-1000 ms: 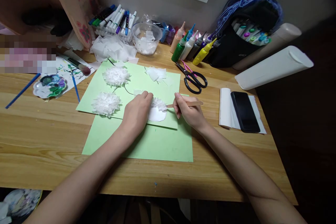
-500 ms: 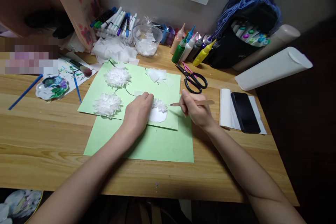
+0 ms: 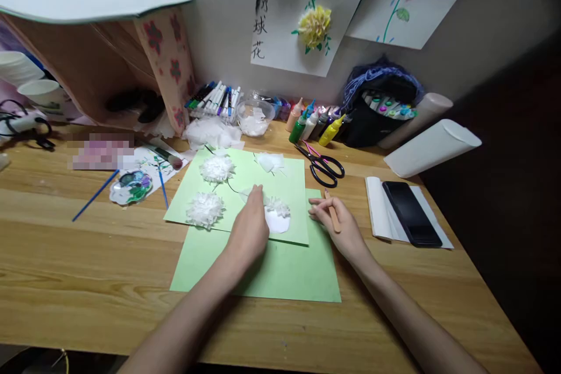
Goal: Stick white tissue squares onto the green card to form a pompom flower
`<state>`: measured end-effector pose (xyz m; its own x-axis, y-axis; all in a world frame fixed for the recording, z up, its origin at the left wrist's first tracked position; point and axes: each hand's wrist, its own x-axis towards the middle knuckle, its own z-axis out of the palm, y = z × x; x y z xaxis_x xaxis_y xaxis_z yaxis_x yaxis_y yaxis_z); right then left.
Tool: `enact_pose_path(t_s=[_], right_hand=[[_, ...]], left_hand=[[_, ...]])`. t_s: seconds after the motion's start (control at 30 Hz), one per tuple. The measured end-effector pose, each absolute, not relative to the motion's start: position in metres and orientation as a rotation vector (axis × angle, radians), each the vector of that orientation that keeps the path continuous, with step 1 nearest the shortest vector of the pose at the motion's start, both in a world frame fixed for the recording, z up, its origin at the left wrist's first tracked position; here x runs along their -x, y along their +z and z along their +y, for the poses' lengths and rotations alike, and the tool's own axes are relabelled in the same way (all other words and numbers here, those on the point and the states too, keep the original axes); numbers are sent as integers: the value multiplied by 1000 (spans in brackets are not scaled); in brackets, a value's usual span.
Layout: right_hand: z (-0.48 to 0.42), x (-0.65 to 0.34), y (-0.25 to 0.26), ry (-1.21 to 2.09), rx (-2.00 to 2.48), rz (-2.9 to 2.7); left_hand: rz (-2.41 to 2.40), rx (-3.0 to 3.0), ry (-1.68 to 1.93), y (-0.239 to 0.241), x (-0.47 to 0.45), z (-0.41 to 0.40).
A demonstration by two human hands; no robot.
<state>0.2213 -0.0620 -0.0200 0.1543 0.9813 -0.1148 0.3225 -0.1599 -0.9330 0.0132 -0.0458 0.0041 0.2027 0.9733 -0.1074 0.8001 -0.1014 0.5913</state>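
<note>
My left hand [image 3: 250, 228] rests palm down on the upper green paper sheet [image 3: 289, 178], fingers together, pressing beside a white paper circle [image 3: 279, 222] partly covered with crumpled white tissue [image 3: 277, 207]. My right hand [image 3: 336, 227] lies just right of the sheet and holds a small wooden stick [image 3: 332, 217] that points away from me. Two finished white tissue flowers [image 3: 217, 168] [image 3: 204, 209] sit on the sheet's left half. A few loose tissue squares [image 3: 270, 161] lie at its far edge.
Black scissors [image 3: 323, 168], paint bottles [image 3: 308, 123], a clear bowl of tissue [image 3: 255, 117] and markers [image 3: 215, 98] line the back. A palette [image 3: 130, 186] and blue brushes [image 3: 95, 195] lie left. A phone [image 3: 411, 213] on a notebook and a white roll [image 3: 431, 147] are right.
The camera tilted up, so the wall pictures show. My right hand drew back from the tissue flower and turned the stick to point away. My left hand stayed put.
</note>
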Motion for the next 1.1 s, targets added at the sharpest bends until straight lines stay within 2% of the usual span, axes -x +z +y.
enact_pose_path(t_s=[0.2, 0.4, 0.77, 0.93, 1.1], right_hand=[[-46, -211, -27, 887, 1660, -1468], [-44, -211, -22, 799, 1750, -1453], [-41, -193, -20, 726, 1849, -1530], [-37, -206, -29, 871, 1616, -1503], [-30, -226, -32, 954, 1514, -1529]], left_hand=[[1719, -2044, 647, 14, 5, -26], [1864, -2174, 382, 11, 22, 0], [1927, -2342, 282, 3, 24, 3], [1827, -2296, 496, 6, 32, 0], [1367, -1969, 763, 17, 40, -8]])
